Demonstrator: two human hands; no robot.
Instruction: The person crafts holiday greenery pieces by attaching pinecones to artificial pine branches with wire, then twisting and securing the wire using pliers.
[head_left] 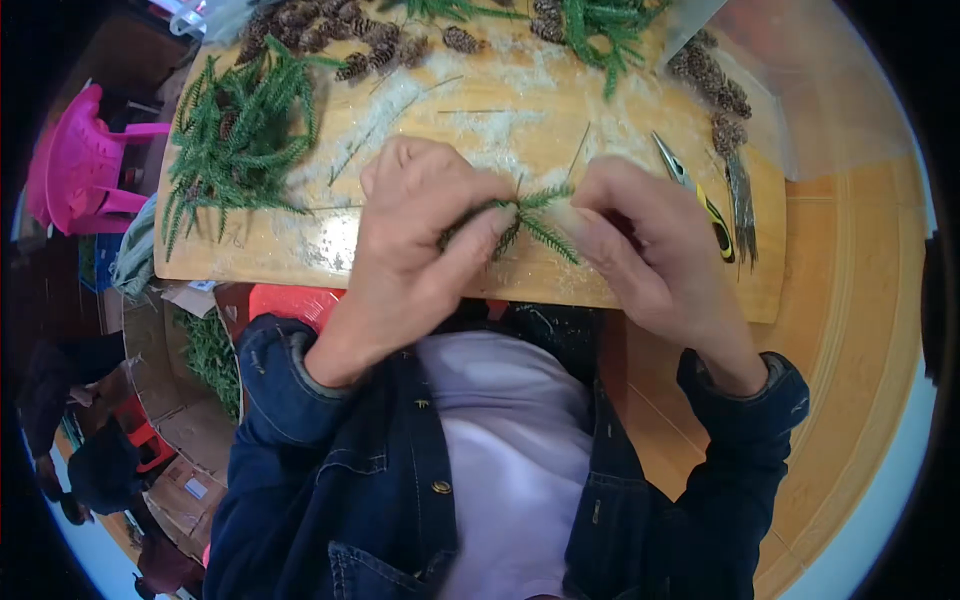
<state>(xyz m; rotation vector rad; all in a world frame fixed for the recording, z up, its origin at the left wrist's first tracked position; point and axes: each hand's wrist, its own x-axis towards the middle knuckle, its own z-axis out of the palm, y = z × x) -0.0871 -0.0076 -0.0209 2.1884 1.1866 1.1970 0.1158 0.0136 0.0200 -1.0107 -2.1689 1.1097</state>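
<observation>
Above the near edge of the wooden table [520, 270], a small green artificial pine sprig [540, 212] is held between my two hands. My left hand [425, 235] is closed, pinching the sprig's gathered middle between thumb and forefinger. From the other side my right hand [650, 245] pinches at the sprig's outer needles; its fingertips partly hide what they grip. A thin wire [335, 207] runs out to the left of my left hand. Pliers with yellow-black handles [692, 188] lie just beyond my right hand, beside a bundle of dark wires [742, 210].
A heap of green sprigs [240, 130] lies at the table's left. Several pine cones [375, 35] sit at the back, with more cones [710, 75] at right near clear plastic [800, 100]. Left of me stand a pink stool [85, 160] and a cardboard box [165, 370] holding greenery.
</observation>
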